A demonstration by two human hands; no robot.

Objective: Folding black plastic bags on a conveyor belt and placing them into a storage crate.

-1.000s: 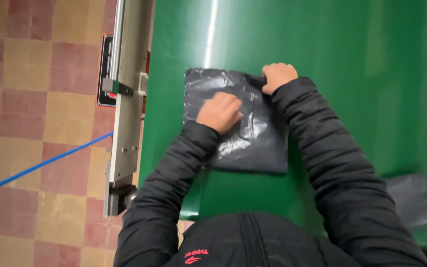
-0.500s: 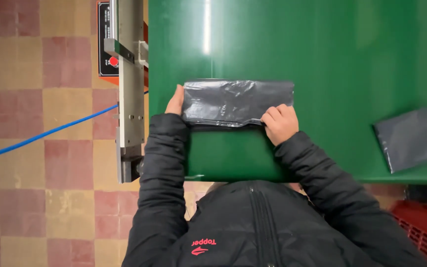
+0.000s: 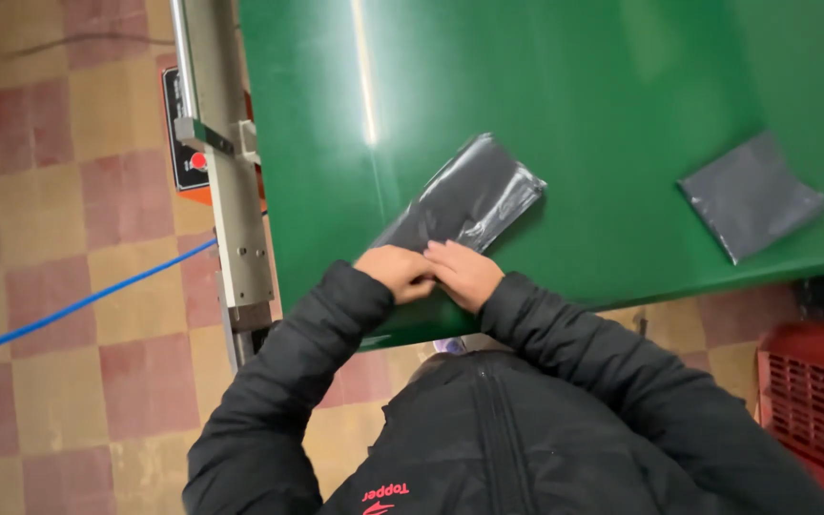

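Both my hands, left hand (image 3: 395,272) and right hand (image 3: 464,274), pinch down on the near end of the folded grey plastic bag (image 3: 464,200) on the green table (image 3: 574,86); second bag (image 3: 751,195) lies well apart.

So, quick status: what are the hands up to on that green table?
Left hand and right hand side by side, pressing near end of folded dark plastic bag. Bag flat on green table. Second folded bag lies apart, nothing blocking.

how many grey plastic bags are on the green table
2. One folded grey plastic bag lies under both hands, the left hand and right hand pressing its near end. Another grey bag lies apart near the table's right edge.
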